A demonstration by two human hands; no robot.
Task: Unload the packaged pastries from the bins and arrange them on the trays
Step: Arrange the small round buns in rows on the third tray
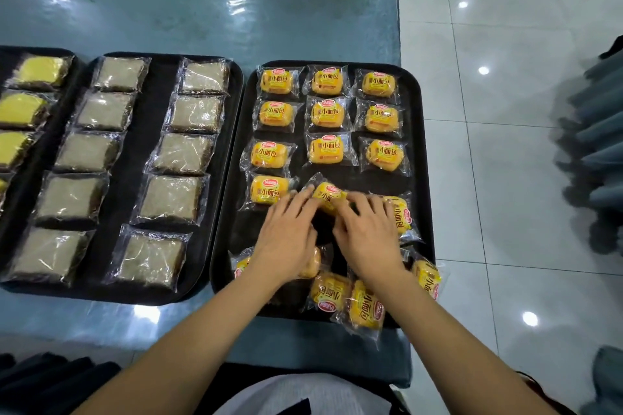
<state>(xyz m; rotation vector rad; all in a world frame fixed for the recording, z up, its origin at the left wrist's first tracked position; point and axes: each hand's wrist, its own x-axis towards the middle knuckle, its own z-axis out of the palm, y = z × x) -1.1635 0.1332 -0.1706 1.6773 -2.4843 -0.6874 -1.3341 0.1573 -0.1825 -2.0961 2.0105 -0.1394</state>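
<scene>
Both hands at lower centre of the frame, left hand (286, 232) and right hand (369, 234) pinching one tilted yellow bread pack (328, 195) over the black tray (423, 178), more packs in rows above.

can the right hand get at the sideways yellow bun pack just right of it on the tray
Probably yes. The right hand already lies against the sideways bun pack, with nothing stacked on it and bare black tray beyond. The hand is busy, though: with the left hand, it is holding the tilted pack.
</scene>
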